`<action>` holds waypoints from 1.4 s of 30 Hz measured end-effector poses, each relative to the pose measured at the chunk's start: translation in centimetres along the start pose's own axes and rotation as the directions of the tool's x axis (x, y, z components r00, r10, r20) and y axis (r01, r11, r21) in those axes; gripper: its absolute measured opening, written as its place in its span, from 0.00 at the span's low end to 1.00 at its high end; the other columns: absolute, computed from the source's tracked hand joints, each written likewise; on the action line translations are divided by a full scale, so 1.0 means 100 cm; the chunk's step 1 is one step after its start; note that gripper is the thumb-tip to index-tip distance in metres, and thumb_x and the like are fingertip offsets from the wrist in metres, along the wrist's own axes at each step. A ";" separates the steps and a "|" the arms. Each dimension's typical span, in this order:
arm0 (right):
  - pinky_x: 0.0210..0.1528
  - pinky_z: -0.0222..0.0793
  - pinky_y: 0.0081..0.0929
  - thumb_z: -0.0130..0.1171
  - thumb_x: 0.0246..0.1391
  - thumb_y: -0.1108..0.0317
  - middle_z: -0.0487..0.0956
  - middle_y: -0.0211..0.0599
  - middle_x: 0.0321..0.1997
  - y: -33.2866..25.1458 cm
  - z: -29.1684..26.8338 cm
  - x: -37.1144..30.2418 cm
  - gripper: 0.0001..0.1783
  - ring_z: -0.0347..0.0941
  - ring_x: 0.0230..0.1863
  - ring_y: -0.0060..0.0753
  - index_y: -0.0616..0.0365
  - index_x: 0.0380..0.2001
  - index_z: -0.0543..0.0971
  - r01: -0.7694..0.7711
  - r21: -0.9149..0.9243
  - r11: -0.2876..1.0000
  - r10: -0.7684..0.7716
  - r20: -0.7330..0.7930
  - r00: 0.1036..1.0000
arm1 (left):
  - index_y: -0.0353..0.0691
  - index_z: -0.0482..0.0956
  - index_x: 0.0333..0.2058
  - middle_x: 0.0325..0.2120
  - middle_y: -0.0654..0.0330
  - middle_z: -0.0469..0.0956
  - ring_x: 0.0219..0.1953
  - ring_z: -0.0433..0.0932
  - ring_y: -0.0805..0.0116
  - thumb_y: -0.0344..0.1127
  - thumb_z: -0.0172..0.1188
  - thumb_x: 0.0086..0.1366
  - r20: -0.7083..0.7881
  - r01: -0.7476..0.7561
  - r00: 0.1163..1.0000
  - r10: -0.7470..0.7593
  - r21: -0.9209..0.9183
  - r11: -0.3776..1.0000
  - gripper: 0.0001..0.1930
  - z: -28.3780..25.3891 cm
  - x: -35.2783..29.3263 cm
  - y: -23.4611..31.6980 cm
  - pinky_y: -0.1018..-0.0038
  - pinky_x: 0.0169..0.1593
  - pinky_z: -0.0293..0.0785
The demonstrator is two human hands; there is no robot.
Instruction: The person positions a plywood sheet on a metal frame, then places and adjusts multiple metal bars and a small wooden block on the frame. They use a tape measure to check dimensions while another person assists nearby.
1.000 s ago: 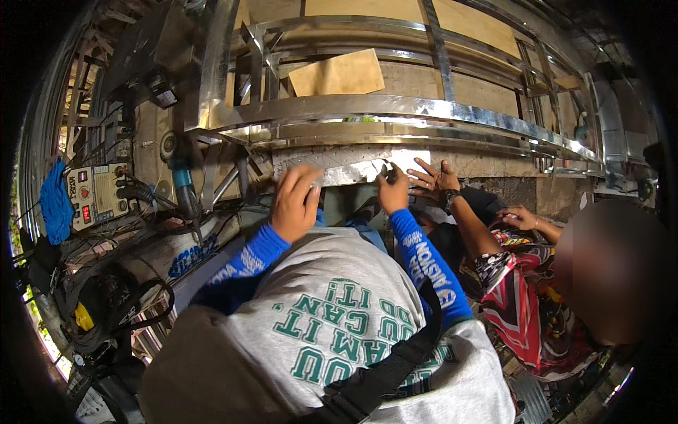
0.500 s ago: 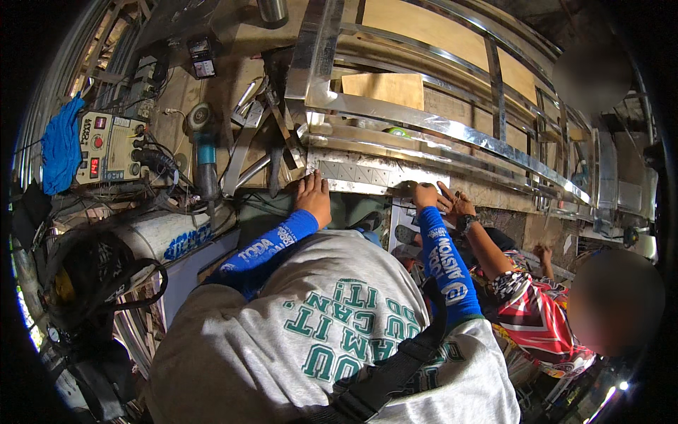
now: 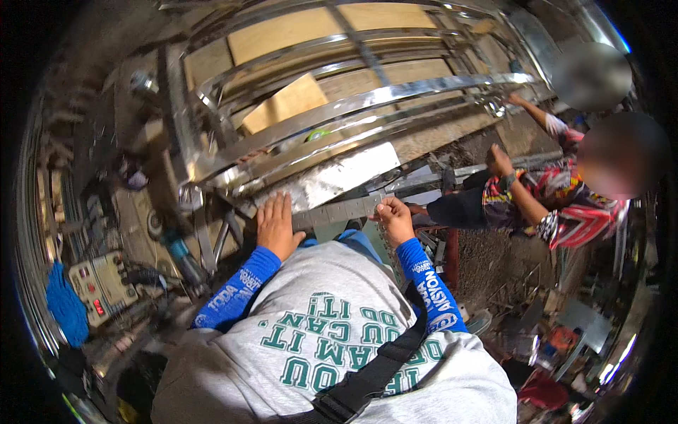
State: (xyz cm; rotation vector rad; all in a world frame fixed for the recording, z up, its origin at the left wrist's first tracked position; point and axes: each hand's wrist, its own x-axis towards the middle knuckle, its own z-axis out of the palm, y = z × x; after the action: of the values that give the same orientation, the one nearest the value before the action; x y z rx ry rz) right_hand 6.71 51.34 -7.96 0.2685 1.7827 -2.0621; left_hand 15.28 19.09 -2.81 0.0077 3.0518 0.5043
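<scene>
A narrow grey metal strip [image 3: 339, 210] with marked lines lies between my hands, close in front of my body. My right hand [image 3: 395, 219] has its fingers closed in a pinch on the strip's right end. My left hand [image 3: 279, 227] rests with fingers stretched out at the strip's left end, its fingertips at the edge of a shiny metal plate [image 3: 353, 172]. That plate lies on the bench just beyond the strip. The strip's left end is partly hidden by my left hand.
A shiny metal tube frame [image 3: 395, 92] covers the bench beyond. A teal angle grinder [image 3: 176, 247], a control box with a red display [image 3: 102, 286] and a blue cloth [image 3: 67, 304] are at left. A co-worker in a red patterned shirt [image 3: 583, 219] is at right; metal scraps litter the floor.
The strip has come off the plate toward me, with my right hand on its end. My view has turned right. The co-worker's hand has moved away from my right hand.
</scene>
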 end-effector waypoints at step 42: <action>0.52 0.80 0.48 0.59 0.56 0.59 0.86 0.60 0.42 -0.357 0.012 0.261 0.18 0.84 0.47 0.59 0.64 0.36 0.87 0.364 -0.810 0.460 -0.503 0.100 0.859 | 0.33 0.81 0.52 0.49 0.45 0.84 0.51 0.83 0.49 0.44 0.77 0.58 -0.306 -0.236 0.913 0.269 0.139 0.962 0.28 -0.194 0.380 0.039 0.62 0.54 0.77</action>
State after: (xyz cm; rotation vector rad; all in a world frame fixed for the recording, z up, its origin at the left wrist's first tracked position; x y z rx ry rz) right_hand -31.55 49.48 14.11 -0.3656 2.9220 -1.2198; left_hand -23.64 17.04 15.04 0.3664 3.4176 0.3987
